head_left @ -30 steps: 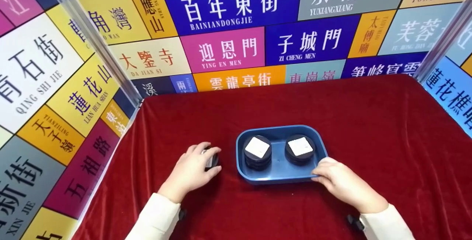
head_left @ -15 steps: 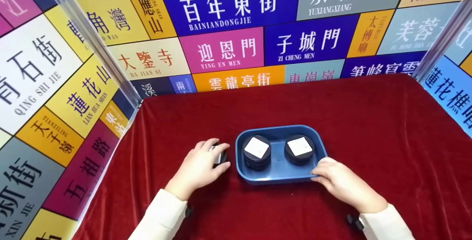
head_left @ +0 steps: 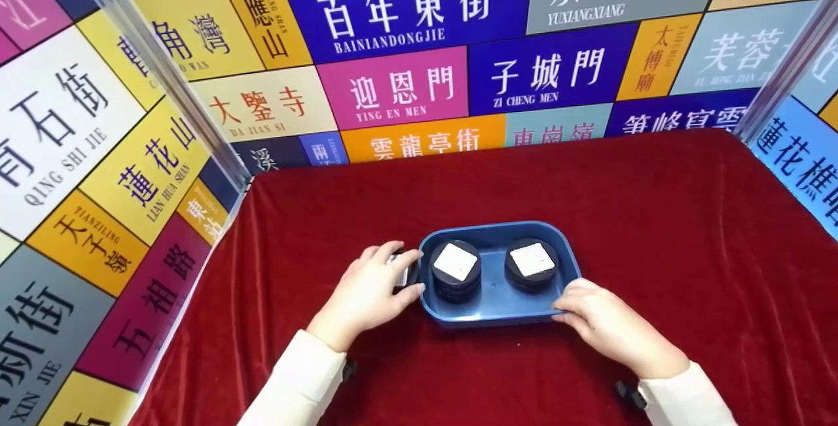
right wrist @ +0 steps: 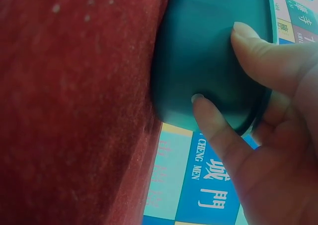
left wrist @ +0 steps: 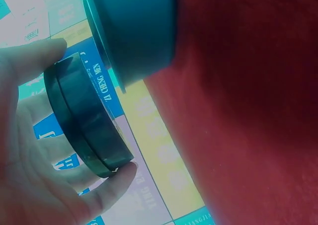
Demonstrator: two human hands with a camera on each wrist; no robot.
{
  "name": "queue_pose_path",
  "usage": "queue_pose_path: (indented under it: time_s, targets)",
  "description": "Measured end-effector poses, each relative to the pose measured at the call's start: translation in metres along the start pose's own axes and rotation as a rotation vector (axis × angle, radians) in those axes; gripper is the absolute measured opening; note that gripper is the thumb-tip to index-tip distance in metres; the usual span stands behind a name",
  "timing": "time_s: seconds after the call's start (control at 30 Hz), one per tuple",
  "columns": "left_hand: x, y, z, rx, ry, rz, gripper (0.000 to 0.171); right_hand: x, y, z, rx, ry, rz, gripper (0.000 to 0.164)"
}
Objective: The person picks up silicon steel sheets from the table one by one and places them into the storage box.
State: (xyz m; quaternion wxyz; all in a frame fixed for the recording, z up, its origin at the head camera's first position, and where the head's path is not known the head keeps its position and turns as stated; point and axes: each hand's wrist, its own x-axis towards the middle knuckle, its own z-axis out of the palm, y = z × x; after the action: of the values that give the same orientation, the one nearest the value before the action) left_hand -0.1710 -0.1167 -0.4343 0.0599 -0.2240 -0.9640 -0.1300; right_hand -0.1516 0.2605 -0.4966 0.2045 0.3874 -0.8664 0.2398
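Note:
A blue plastic bin sits on the red cloth, holding two stacks of flat black round discs. A white square label tops both the left stack and the right stack. Beside the bin's left wall, my left hand grips another black round disc by its edge between thumb and fingers. The left wrist view shows this disc tilted, with a seam around its side. My right hand pinches the bin's front right corner, its thumb and a finger against the outer wall.
Red velvet cloth covers the table. Panels of coloured street-name signs stand behind and on both sides. Clear upright posts rise at the corners.
My left hand has moved right with the black disc, from apart on the cloth to right at the bin's left rim. My right hand and the bin have stayed in place.

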Motion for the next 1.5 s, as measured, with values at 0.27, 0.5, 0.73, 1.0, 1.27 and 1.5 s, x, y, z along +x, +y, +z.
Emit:
queue_pose_path:
  time_s: [0.27,0.5,0.73,1.0,1.27,1.5]
  targets:
    - [0.006,0.011,0.005,0.009,0.005,0.020,0.049,0.001,0.000,0.000,0.000,-0.007,-0.002,0.017]
    - [0.011,0.017,0.007,0.010,0.029,0.041,0.048,0.000,0.000,0.000,-0.001,0.002,-0.007,0.018]
    - [0.015,0.024,0.011,0.033,0.017,0.063,0.051,0.000,0.000,0.000,-0.005,-0.005,-0.001,0.018]
    - [0.019,0.030,0.013,0.048,-0.003,0.074,0.053,-0.001,-0.001,-0.001,-0.016,-0.012,0.016,0.017]
    - [0.025,0.036,0.015,0.073,-0.028,0.077,0.053,-0.001,-0.001,-0.002,-0.024,-0.014,0.018,0.017]
    - [0.030,0.042,0.016,0.090,-0.018,0.094,0.050,-0.002,-0.001,-0.002,-0.021,-0.009,0.017,0.017]
